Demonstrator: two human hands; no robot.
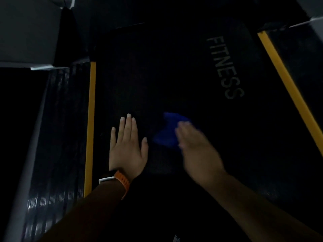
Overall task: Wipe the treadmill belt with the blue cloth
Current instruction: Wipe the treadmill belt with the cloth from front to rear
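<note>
The black treadmill belt (157, 75) fills the middle of the dim view, with grey lettering "FITNESS" printed on its right part. A blue cloth (170, 130) lies crumpled on the belt near the centre. My right hand (195, 147) is blurred and lies over the cloth's right side with fingers stretched out on it. My left hand (126, 145) rests flat on the belt just left of the cloth, fingers straight and spread, an orange-strapped watch on the wrist. It holds nothing.
A yellow strip (90, 128) edges the belt on the left, another yellow strip (288, 84) on the right. A ribbed black side rail (57, 137) runs along the left. Grey treadmill frame parts (28, 32) stand at the far left and far right corners.
</note>
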